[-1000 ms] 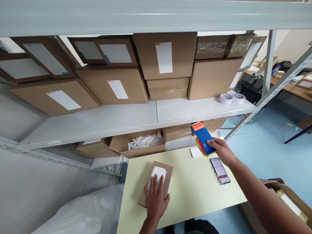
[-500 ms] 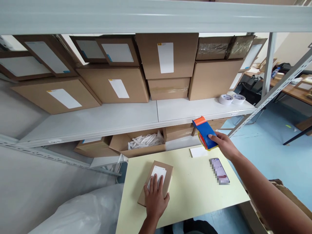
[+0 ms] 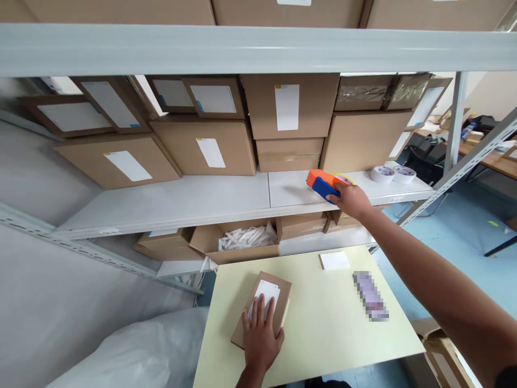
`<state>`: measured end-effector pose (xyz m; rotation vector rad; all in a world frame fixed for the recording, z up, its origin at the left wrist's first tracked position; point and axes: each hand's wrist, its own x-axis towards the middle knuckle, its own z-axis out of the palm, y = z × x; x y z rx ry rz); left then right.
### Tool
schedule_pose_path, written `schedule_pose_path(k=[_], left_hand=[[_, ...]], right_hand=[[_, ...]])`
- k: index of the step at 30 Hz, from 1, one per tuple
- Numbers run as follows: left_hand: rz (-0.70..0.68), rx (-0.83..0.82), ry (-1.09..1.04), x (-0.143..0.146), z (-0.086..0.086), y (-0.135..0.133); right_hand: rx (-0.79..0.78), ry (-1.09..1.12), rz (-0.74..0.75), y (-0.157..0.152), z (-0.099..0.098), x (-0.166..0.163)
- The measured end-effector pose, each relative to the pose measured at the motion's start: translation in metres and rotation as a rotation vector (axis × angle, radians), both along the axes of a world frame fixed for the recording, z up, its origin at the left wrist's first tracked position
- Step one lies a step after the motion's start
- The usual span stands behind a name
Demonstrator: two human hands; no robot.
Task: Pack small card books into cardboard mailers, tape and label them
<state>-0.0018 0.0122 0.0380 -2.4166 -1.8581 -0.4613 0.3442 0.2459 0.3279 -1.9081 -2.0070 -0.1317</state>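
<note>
A small brown cardboard box (image 3: 281, 293) with a white label (image 3: 267, 290) lies on the pale yellow table (image 3: 315, 334). My left hand (image 3: 262, 334) rests flat on top of it, fingers spread over the label. My right hand (image 3: 351, 200) grips a blue and orange tape dispenser (image 3: 323, 186) at the middle shelf's front part. Whether the dispenser touches the shelf surface I cannot tell. Part of a yellow-rimmed roll shows behind my fingers.
Large cardboard boxes (image 3: 210, 145) line the back of the grey shelf (image 3: 210, 194), with two white tape rolls (image 3: 392, 173) at its right. Below stands an open carton (image 3: 242, 252) of white packing pieces. A phone (image 3: 370, 296) and white cards (image 3: 334, 260) lie on the table.
My right hand has carried the tape dispenser up from above the table to the shelf and turned it. My left hand stays on the box. The camera view has tilted up slightly.
</note>
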Motion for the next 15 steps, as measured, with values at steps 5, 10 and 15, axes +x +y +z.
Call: schedule_pose_path(k=[5, 10, 15], left_hand=[[-0.003, -0.02, 0.004, 0.0, 0.0, 0.0], [-0.052, -0.081, 0.02, -0.008, 0.0, -0.001], [-0.17, -0.221, 0.015, -0.025, 0.009, -0.007]], right_hand=[[-0.059, -0.227, 0.083, 0.049, -0.015, 0.001], [0.18, -0.034, 0.105, 0.031, -0.041, -0.003], [-0.008, 0.461, 0.303, -0.074, -0.155, -0.047]])
